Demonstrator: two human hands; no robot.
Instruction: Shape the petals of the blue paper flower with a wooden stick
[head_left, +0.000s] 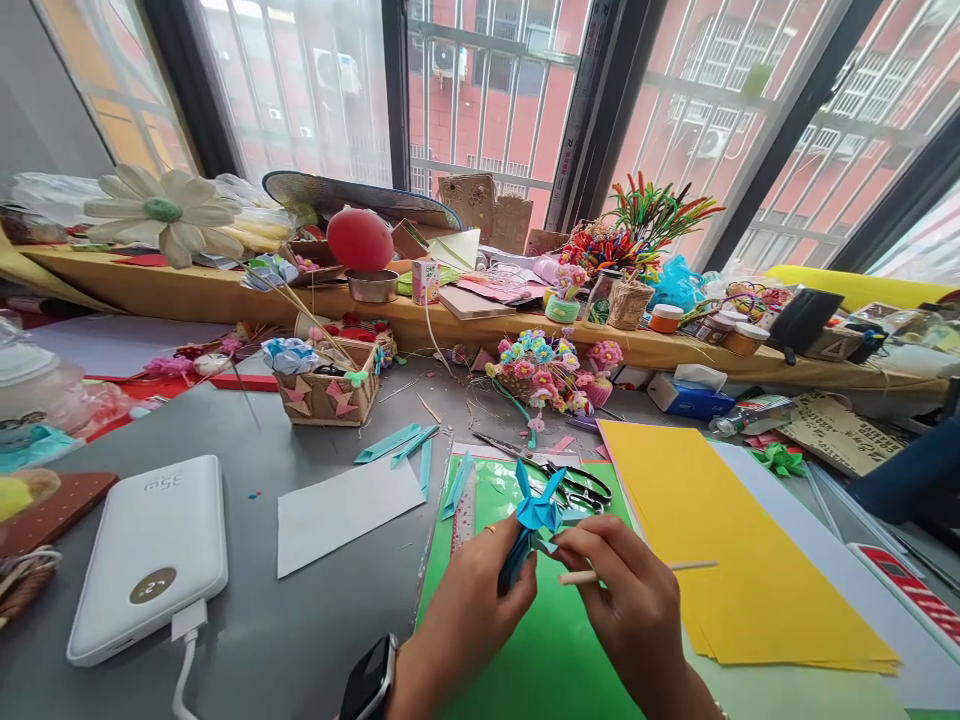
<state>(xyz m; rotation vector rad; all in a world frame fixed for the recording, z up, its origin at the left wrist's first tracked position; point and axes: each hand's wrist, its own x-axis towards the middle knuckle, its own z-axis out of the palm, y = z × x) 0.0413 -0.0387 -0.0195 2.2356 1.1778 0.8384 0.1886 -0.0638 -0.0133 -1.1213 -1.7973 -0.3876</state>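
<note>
Above a green sheet (555, 620), my left hand (484, 580) is closed round a blue folded-paper flower (538, 510), whose pointed petals stand up and spread. My right hand (626, 590) grips a thin wooden stick (694, 566), one end poking out on each side of the fingers. Its thumb and forefinger are at the flower's lower edge; whether they pinch the paper is hard to make out. Black-handled scissors (589, 490) lie just behind the flower. A clear ruler (463, 515) and several blue folded strips (390, 443) rest to the left.
Yellow sheets (750, 560) are stacked on the right. A white card (349, 515) and a white power bank (161, 550) with a cable lie to the left. Behind stand a cardboard basket (330, 385), crocheted flowers (536, 365) and a crowded shelf (420, 318) under the windows.
</note>
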